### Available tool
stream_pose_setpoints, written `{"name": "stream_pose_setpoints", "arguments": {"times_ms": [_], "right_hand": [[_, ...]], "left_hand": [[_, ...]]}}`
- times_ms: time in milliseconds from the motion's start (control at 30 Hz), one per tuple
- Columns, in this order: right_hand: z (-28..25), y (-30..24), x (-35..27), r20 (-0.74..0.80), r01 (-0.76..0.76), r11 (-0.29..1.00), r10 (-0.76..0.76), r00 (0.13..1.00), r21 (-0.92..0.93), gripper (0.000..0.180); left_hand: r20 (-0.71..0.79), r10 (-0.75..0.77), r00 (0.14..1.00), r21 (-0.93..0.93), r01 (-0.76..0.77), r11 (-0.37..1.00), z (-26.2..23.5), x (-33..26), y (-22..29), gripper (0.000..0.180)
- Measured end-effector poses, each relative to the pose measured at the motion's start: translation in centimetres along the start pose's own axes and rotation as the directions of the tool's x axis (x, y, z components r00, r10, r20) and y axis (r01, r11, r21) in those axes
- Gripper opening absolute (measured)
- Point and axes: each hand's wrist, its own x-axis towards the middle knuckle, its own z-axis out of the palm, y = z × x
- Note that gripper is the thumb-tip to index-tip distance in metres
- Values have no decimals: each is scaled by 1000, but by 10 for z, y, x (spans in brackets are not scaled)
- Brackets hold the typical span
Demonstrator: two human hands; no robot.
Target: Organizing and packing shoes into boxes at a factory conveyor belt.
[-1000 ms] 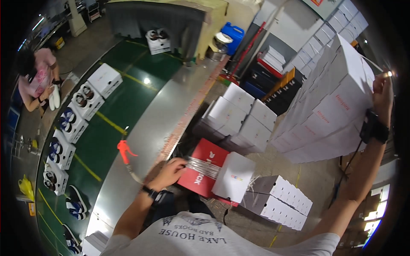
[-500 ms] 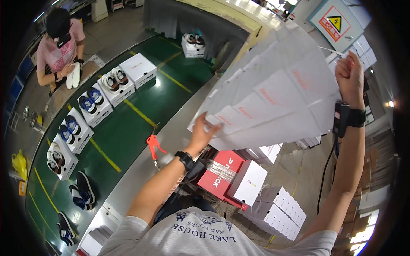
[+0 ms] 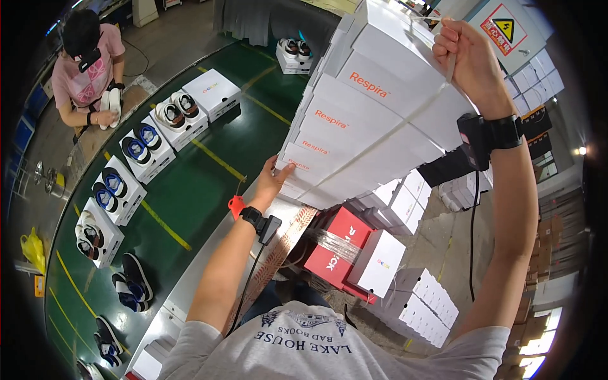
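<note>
A tall stack of white shoeboxes (image 3: 373,120) with orange print leans in front of me, bound by a pale strap (image 3: 451,68). At its top right my right hand (image 3: 465,60) is closed around the strap. My left hand (image 3: 271,185) grips the stack's lower left corner, thumb on the front, other fingers around the side. The stack's lower end is by the metal edge (image 3: 218,253) of the work line; its contact there is partly hidden. Beside my left wrist, a red air blow gun (image 3: 236,206) is partly covered.
Shoes on white boxes (image 3: 145,155) line the green conveyor (image 3: 209,183); loose dark shoes (image 3: 134,282) lie nearer. Red boxes (image 3: 332,247), a white box (image 3: 378,263) and stacked white boxes (image 3: 418,307) stand below right. A co-worker (image 3: 92,69) handles white shoes across the line.
The blurred, more tilted stack has swung more upright and now shows sharply. My right hand has moved left and up with the strap; my left hand has shifted left along the stack's lower end.
</note>
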Motion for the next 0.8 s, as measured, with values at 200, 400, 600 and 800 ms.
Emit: {"name": "stream_pose_setpoints", "arguments": {"times_ms": [200, 400, 600, 800], "right_hand": [[13, 5, 3, 117, 1, 992, -16, 993, 123, 14], [41, -7, 1, 2, -73, 996, 73, 997, 49, 11], [4, -31, -8, 145, -224, 966, 241, 960, -128, 19], [-67, 9, -78, -470, -73, 874, -187, 862, -481, 65]], "left_hand": [[90, 49, 995, -6, -49, 999, -12, 30, -21, 82], [104, 94, 990, -135, -80, 988, -21, 43, -26, 71], [76, -54, 996, 74, 48, 996, -35, 41, 28, 71], [7, 325, 946, -6, -325, 946, -74, 46, 187, 59]]}}
